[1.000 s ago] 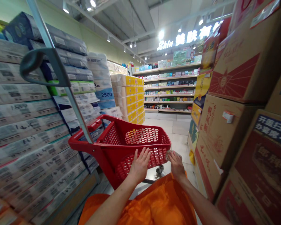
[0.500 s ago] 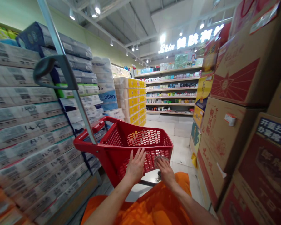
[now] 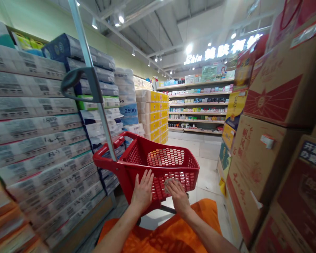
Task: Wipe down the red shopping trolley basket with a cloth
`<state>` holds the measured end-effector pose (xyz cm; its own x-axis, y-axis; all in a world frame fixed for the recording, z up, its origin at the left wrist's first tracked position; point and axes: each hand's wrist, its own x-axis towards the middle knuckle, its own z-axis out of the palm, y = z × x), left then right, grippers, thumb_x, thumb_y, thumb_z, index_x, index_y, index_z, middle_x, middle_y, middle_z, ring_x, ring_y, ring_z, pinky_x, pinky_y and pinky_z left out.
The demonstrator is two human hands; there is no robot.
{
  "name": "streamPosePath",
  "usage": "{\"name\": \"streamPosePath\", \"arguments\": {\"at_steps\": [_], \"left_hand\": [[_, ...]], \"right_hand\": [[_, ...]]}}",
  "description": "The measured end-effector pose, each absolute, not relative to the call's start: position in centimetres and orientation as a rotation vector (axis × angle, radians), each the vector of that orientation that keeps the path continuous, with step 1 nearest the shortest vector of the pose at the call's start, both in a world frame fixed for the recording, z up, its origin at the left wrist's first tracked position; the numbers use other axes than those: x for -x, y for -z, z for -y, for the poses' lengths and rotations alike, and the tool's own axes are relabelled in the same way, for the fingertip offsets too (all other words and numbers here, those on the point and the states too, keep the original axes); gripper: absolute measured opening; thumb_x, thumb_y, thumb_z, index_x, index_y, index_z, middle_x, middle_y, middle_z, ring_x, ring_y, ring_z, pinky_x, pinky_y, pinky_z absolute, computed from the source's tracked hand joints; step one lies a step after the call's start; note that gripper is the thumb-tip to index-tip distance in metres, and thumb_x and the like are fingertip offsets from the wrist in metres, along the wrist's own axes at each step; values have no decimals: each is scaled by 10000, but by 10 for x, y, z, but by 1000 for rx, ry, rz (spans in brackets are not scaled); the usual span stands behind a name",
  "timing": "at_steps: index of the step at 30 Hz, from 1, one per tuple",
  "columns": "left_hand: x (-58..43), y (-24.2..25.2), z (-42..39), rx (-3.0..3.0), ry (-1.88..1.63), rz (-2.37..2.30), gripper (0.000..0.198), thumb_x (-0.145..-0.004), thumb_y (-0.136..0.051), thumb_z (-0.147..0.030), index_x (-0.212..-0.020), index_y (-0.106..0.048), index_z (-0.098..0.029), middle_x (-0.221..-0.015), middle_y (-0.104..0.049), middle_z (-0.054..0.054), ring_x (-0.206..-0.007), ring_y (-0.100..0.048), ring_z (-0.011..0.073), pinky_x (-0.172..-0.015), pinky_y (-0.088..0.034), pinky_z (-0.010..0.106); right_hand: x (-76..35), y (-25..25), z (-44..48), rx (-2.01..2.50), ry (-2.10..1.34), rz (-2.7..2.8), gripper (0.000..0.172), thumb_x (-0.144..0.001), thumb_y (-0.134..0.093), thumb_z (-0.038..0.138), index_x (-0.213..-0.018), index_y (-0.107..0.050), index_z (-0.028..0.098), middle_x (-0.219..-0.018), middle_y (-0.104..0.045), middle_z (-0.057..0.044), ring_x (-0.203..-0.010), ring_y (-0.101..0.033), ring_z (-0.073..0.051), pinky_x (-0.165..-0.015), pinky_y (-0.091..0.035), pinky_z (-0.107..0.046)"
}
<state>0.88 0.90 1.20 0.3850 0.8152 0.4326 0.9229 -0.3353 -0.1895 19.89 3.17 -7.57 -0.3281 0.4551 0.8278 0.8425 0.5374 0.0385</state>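
Note:
A red plastic shopping basket cart (image 3: 160, 168) with honeycomb-patterned sides stands right in front of me. My left hand (image 3: 143, 189) lies on its near side wall just under the rim, fingers stretched out, holding nothing. Farther right, my right hand (image 3: 179, 196) presses a small greyish cloth (image 3: 167, 185) against the perforated part of that same wall; most of the cloth is hidden beneath the fingers. From the cart's left end a metal pole (image 3: 107, 130) rises to a dark grey grip (image 3: 76, 84). Nothing shows inside the visible part of the cart.
Tall stacks of plastic-wrapped paper packs (image 3: 39, 123) line the left. Yellow-and-white packs (image 3: 154, 116) stand behind the cart. Cardboard cartons (image 3: 265, 147) are piled along the right. Stocked shelves (image 3: 197, 105) cross the back. Orange fabric (image 3: 208, 218) covers my lap.
My right hand has slid left along the cart wall with the cloth. The left hand has also shifted a little left on the wall. The view has turned slightly left.

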Motion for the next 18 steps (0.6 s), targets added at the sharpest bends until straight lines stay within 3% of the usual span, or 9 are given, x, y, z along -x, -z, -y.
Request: {"name": "streamPosePath", "arguments": {"at_steps": [4, 10, 16, 18], "left_hand": [[4, -16, -5, 2203, 381, 1574, 591, -707, -400, -217, -1294, -358, -159, -1407, -283, 52, -1308, -202, 222, -1056, -161, 495], [23, -14, -1, 2159, 403, 1603, 595, -707, -399, -218, -1297, -352, -160, -1407, -285, 49, -1305, -212, 220, -1055, -171, 490], [46, -13, 2, 2087, 435, 1638, 592, -706, -393, -196, -1295, -354, -147, -1396, -309, 69, -1301, -222, 225, -1052, -168, 496], [52, -11, 4, 2061, 447, 1621, 593, -706, -396, -191, -1296, -353, -147, -1393, -314, 74, -1302, -219, 231, -1051, -169, 496]], "right_hand": [[-182, 34, -38, 1053, 641, 1938, 497, -783, -321, 20, -1231, -471, 173, -1274, -480, -51, -1266, -285, -193, -1026, -249, -425], [-168, 69, -40, 922, 659, 2119, 393, -779, -410, 83, -1113, -577, 205, -1129, -599, -43, -1150, -444, -185, -1029, -249, -383], [-139, 29, -42, 926, 632, 2020, 526, -775, -332, 15, -1258, -436, 195, -1265, -490, -48, -1261, -292, -192, -1036, -212, -451], [-130, 23, -46, 918, 630, 2014, 538, -769, -323, 1, -1255, -439, 199, -1261, -493, -51, -1258, -300, -192, -1035, -208, -460]]}}
